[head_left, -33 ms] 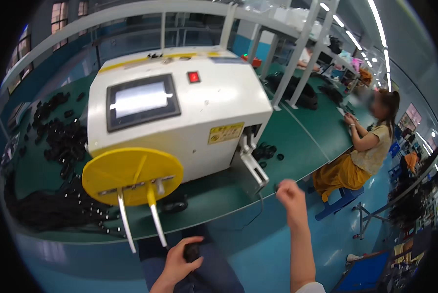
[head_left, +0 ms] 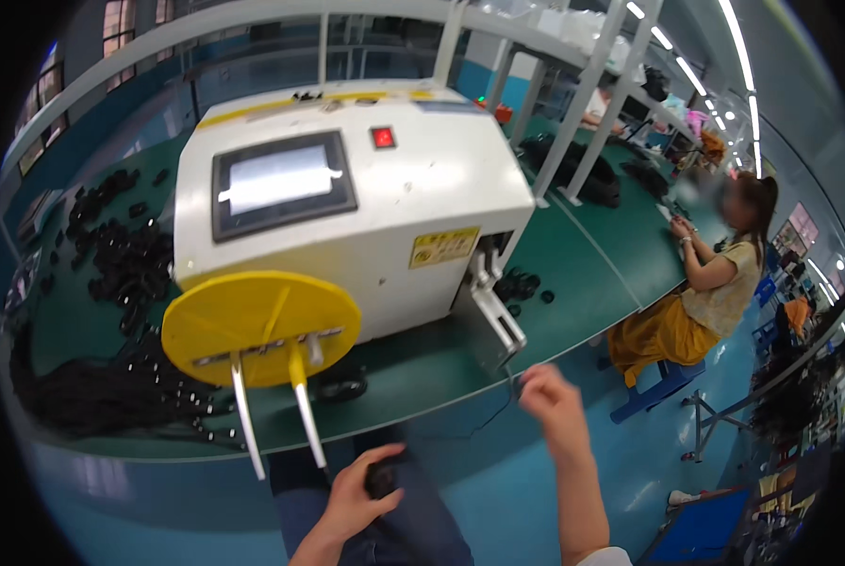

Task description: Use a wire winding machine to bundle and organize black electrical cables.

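My left hand is curled around a small black coil, above my lap and below the table's front edge. My right hand is closed, fingertips pinched together, just in front of the metal outlet arm of a white machine. A small dark spot shows at those fingertips; what it is I cannot make out. The machine has a screen, a red switch and a yellow disc with two rods that point toward me.
Black coils lie heaped on the green table left of the machine, with a few more behind its outlet arm. Black cords spread at the front left. To the right, a person sits on a blue stool.
My right hand has moved slightly down and to the left, nearer the front of the outlet arm. The view has shifted a little. My left hand still holds the coil.
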`<move>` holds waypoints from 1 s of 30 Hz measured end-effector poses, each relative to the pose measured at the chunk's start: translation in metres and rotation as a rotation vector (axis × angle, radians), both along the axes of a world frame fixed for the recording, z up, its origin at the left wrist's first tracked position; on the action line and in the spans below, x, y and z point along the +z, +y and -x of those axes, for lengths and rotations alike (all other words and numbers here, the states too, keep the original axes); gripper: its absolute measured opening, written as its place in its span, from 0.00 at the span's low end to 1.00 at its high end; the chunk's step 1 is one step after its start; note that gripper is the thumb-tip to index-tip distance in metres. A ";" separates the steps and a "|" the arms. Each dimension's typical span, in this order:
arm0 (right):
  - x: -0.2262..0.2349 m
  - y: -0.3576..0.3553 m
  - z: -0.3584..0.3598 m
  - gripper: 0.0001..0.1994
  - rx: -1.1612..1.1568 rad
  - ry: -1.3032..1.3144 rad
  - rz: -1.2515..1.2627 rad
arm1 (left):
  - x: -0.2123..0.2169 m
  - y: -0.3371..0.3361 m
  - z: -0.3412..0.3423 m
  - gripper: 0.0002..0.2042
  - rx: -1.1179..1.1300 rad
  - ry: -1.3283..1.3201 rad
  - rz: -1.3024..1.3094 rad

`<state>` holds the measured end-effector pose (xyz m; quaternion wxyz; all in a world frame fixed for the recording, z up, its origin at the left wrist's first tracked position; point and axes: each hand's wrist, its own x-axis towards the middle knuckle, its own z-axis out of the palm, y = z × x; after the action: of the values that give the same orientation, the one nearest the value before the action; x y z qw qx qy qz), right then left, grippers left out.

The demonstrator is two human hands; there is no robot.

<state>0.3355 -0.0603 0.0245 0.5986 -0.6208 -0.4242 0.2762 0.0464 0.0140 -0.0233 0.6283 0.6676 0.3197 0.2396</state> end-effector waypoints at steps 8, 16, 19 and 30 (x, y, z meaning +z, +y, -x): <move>-0.031 -0.003 0.091 0.03 0.360 0.552 0.258 | 0.018 -0.004 -0.019 0.27 -0.137 -0.223 0.298; -0.033 0.003 0.115 0.04 0.506 0.556 0.320 | 0.014 -0.011 0.009 0.14 -0.168 -0.338 0.291; -0.024 0.001 0.121 0.05 0.558 0.967 0.348 | 0.016 -0.010 0.015 0.12 -0.233 -0.398 0.176; -0.021 0.004 0.129 0.07 0.405 1.047 0.188 | 0.015 -0.008 0.016 0.15 0.128 0.254 -0.295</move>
<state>0.2062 -0.0561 0.0040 0.6063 -0.3583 -0.1551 0.6928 0.0308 0.0058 -0.0084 0.4620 0.7555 0.3996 0.2371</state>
